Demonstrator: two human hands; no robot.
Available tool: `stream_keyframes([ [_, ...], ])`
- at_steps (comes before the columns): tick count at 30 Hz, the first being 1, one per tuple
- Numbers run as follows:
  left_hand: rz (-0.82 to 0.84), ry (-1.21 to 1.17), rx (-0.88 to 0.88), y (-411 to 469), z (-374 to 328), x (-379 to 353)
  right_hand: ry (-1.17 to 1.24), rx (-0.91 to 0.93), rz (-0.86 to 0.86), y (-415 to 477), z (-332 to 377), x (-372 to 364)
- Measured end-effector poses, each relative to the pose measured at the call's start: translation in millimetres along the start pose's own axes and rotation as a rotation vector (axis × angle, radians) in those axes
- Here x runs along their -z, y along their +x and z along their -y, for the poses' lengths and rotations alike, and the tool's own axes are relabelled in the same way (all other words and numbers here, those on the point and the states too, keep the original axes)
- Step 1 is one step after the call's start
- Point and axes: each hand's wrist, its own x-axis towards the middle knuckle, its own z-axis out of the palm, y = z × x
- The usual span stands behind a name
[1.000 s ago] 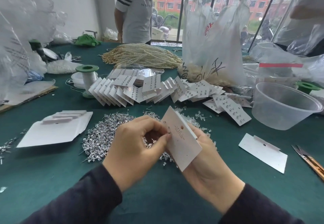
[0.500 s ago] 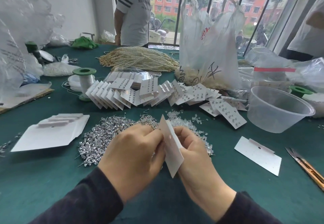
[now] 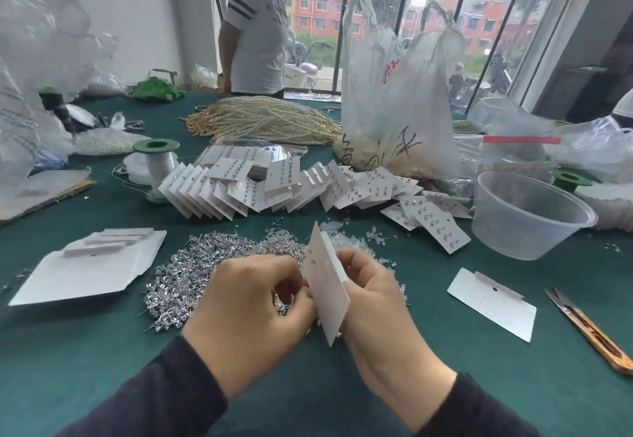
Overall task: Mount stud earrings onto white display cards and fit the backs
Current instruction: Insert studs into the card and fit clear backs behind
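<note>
Card: I have the white rectangular paper display card (image 3: 325,286) at lower centre of the frame, standing almost edge-on to me above the dark green cloth table (image 3: 102,368).
Right hand: the right hand (image 3: 373,310) grasps the card from its right side, fingers wrapped behind it.
Left hand: the left hand (image 3: 253,313) is curled, its fingertips (image 3: 303,301) pinched at the card's left face, low down. Whether a stud sits in that pinch I cannot tell.
Supplies: the heap of loose silver metal stud earrings (image 3: 191,275) lies just behind the left hand; the scatter of tiny clear plastic backs (image 3: 359,234) lies just above the right.
Finished work: a fanned row of filled white cards (image 3: 274,190) runs across mid-frame.
Step, my read: seating a post through a punched hole.
Doing it well: brace the right fingers directly behind the hole, keep the post square to the face, and press until the head sits flush. Only then push a back on straight.
Watch for: the card buckling, or a back dropping into the heap.
</note>
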Motion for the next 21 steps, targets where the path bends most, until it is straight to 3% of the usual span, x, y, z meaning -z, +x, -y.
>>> stream_keyframes([
  [6, -0.057, -0.137, 0.109, 2, 5, -1, 0.202, -0.072, 0.003, 4, 4, 3],
  [12, -0.045, -0.092, 0.103, 3, 12, -4, 0.297, -0.112, 0.001, 4, 5, 3],
  [14, -0.022, -0.252, 0.162, 4, 12, -5, 0.315, -0.132, 0.013, 5, 6, 4],
  [17, -0.068, -0.673, 0.208, 6, 4, -3, 0.366, -0.143, 0.089, 4, 10, 5],
  [21, -0.129, -0.861, 0.133, 6, -6, 1, 0.435, -0.132, 0.185, -1, 17, 3],
])
